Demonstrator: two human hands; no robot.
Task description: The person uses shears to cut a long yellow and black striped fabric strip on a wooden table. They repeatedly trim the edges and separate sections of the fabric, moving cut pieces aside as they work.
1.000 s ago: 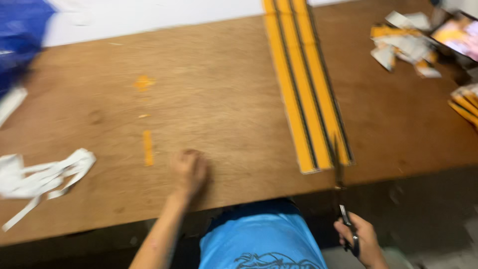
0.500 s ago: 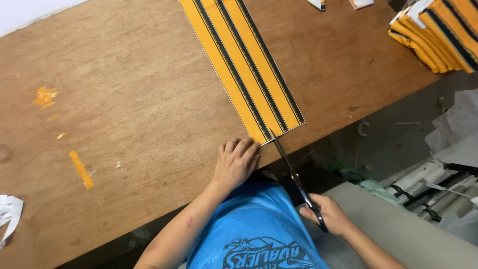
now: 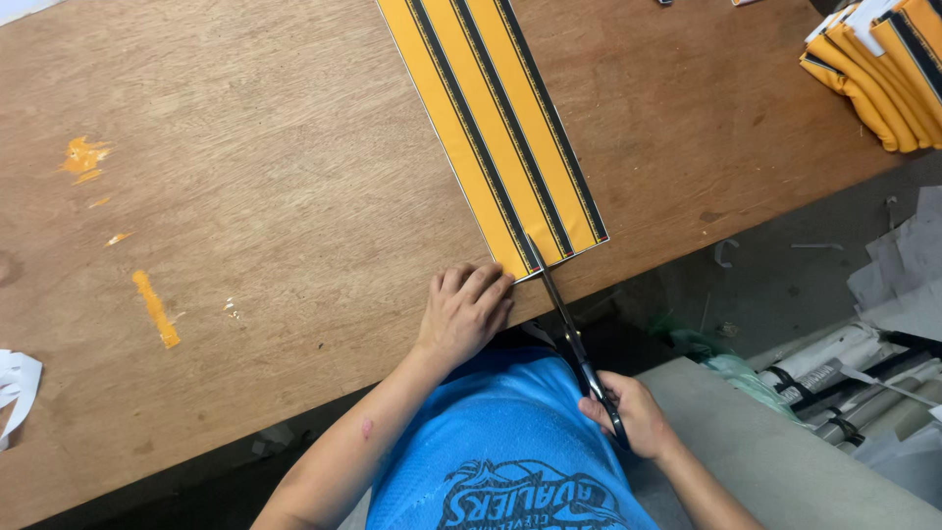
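A long sheet of orange strips with black bands (image 3: 496, 118) lies on the brown wooden table (image 3: 265, 196), its near end at the table's front edge. My left hand (image 3: 463, 309) rests flat on the table, fingertips touching the sheet's near left corner. My right hand (image 3: 628, 412) grips the handles of black scissors (image 3: 572, 339) below the table edge. The blade tips sit in the sheet's near end, along a black band.
A stack of folded orange and black pieces (image 3: 878, 59) lies at the table's far right. Orange scraps (image 3: 155, 309) and smears mark the left side, with white paper scraps (image 3: 15, 388) at the left edge. Rolls and clutter (image 3: 844, 368) lie on the floor to the right.
The view has shifted right and steadied. My left hand moved from the bare table over to the sheet's near corner, and the scissors rose until their tips entered the sheet.
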